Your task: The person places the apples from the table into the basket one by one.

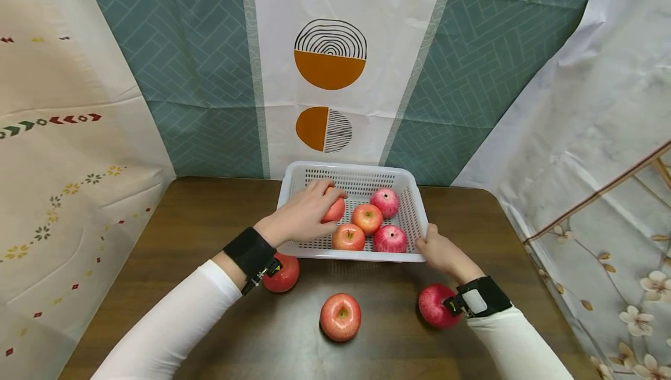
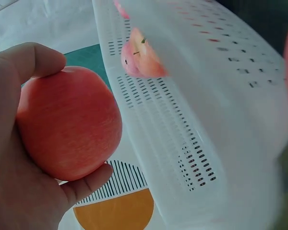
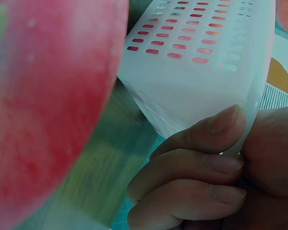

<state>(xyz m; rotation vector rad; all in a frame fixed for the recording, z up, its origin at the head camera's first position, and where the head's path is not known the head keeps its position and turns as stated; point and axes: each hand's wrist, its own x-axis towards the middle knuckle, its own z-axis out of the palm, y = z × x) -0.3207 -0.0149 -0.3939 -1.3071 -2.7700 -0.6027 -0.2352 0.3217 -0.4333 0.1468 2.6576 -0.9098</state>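
My left hand (image 1: 308, 211) grips a red apple (image 2: 69, 122) over the left part of a white plastic basket (image 1: 346, 254). In the left wrist view the thumb and fingers curl round its sides, and the basket wall stands beside it. With my right hand (image 1: 442, 252) I hold the basket's right rim near its front corner; the right wrist view shows fingers (image 3: 223, 163) curled over that rim. Inside the basket lie several more apples, among them a yellowish-red apple (image 1: 367, 218) in the middle and a pinkish-red fruit (image 1: 390, 239) at the front right.
On the brown wooden table (image 1: 225, 322), in front of the basket, lie a red apple (image 1: 283, 274) by my left wrist, another apple (image 1: 341, 317) in the middle and a deep pink fruit (image 1: 437, 305) beside my right wrist. A patterned cloth (image 1: 330, 88) hangs behind the table.
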